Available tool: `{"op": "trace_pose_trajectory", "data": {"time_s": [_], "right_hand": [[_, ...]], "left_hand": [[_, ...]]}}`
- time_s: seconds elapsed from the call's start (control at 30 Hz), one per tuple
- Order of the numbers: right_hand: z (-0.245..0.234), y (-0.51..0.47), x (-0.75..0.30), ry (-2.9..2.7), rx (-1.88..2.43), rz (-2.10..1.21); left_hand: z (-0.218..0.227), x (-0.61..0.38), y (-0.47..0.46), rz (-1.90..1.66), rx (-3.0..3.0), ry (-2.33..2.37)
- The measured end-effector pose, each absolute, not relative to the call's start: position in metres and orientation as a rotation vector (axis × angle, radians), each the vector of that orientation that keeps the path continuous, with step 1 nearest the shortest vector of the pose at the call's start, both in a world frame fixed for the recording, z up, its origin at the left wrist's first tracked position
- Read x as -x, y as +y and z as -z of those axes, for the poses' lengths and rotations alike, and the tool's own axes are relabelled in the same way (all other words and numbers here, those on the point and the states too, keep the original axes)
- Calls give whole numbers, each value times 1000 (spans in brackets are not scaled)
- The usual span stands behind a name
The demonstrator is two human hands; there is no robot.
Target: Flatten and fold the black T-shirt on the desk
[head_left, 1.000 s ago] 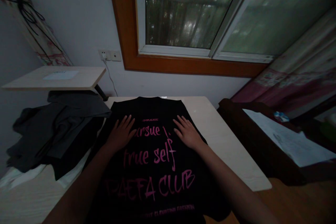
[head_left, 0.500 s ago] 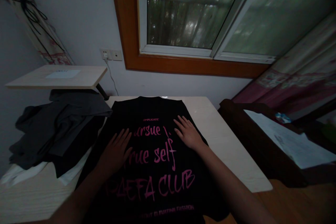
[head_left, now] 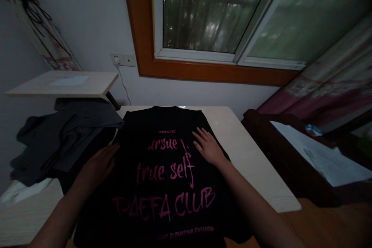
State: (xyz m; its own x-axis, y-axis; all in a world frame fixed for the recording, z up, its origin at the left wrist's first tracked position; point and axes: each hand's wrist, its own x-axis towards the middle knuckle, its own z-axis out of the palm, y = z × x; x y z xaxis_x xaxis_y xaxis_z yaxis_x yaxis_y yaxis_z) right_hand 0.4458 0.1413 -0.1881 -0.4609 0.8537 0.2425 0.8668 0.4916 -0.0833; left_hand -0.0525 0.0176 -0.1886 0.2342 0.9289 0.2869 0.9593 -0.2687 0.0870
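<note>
A black T-shirt [head_left: 162, 120] with pink lettering lies spread over the table, its collar end toward the window and its lower part running out of view at the bottom. My right hand [head_left: 208, 148] rests flat on the shirt's right side, fingers stretched out. At the shirt's left edge is my left hand [head_left: 100, 164], its fingers extended and pointing toward the lettering; whether the fingertips press on the fabric I cannot tell. Neither hand grips anything.
Left of the shirt lies a heap of dark grey and black clothes [head_left: 58, 135], partly under a raised shelf [head_left: 58, 89] with a paper on it. The table [head_left: 250, 162] extends to the right. Beyond it stands a dark brown piece of furniture [head_left: 279, 159] bearing white sheets [head_left: 316, 155].
My left hand has moved left across the shirt, from beside the lettering to the shirt's left edge, uncovering more of the letters. My right hand has stayed in place.
</note>
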Motion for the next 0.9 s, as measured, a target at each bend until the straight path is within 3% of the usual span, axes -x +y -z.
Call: {"op": "trace_pose_trajectory", "data": {"time_s": [0.47, 0.73, 0.9], "right_hand": [[186, 145, -450, -2346, 1440, 53], [168, 162, -472, -2057, 1942, 219], [166, 167, -480, -2035, 2088, 13]], "left_hand": [[189, 63, 25, 532, 2250, -1964], [185, 49, 76, 498, 2076, -2211], [183, 41, 94, 412, 2015, -2375]]}}
